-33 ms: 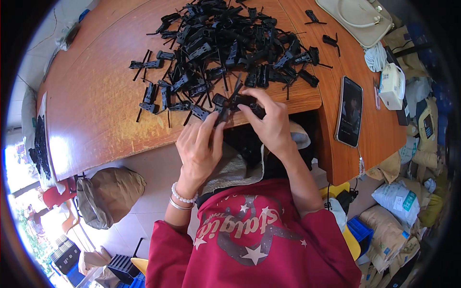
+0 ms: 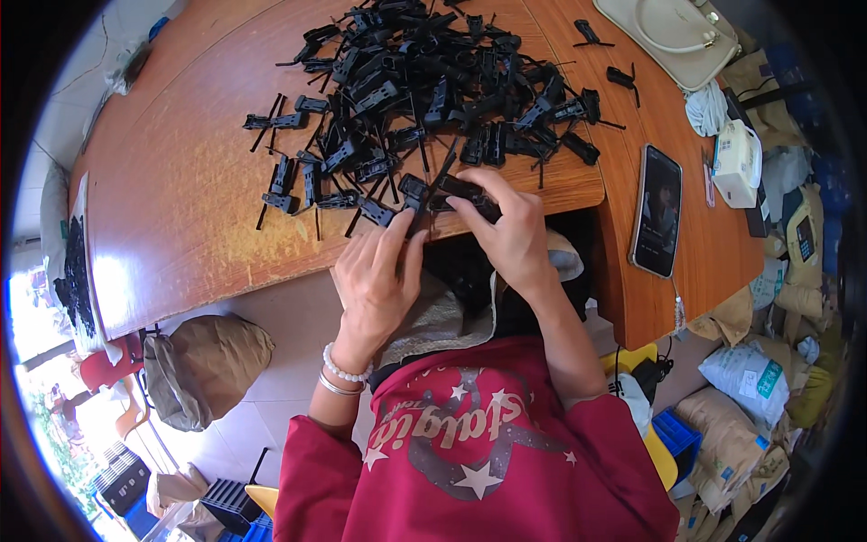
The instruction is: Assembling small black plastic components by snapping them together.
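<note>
Beside the pile (image 2: 406, 81), your left hand (image 2: 372, 275) pinched a strip (image 2: 440, 177) and your right hand (image 2: 511, 231) gripped a part (image 2: 488, 210), probably for steadiness.

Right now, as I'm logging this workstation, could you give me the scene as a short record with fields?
Left hand: thumb and forefinger pinching a thin black strip
Right hand: thumb and forefinger on a black part
Main pile: many small black parts, heaped beyond the hands
Surface: brown wooden table, finish worn in patches
Right side: phone lying screen up
Far right: cream handbag with handle
</note>
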Action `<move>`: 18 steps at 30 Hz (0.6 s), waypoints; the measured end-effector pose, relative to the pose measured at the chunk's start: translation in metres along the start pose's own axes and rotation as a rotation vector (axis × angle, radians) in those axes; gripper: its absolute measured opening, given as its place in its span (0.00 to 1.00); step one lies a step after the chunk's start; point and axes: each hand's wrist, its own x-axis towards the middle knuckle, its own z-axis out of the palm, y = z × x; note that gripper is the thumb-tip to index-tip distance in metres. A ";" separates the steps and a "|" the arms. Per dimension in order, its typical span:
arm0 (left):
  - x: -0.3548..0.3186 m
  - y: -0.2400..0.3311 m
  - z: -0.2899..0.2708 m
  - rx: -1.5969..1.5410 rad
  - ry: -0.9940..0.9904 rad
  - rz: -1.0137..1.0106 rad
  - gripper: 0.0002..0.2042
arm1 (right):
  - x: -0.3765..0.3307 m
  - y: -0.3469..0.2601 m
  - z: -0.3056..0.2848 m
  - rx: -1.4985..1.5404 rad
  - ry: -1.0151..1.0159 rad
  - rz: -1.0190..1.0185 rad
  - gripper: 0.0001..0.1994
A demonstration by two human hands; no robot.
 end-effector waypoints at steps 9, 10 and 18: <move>0.008 -0.003 0.018 0.065 0.102 -0.054 0.06 | -0.007 0.014 -0.010 -0.083 0.223 -0.045 0.15; 0.009 -0.002 0.017 0.038 0.115 -0.076 0.05 | -0.007 0.010 -0.010 -0.054 0.220 -0.056 0.15; 0.011 -0.005 0.023 -0.063 0.147 -0.149 0.03 | -0.012 0.011 -0.022 0.119 0.239 0.084 0.16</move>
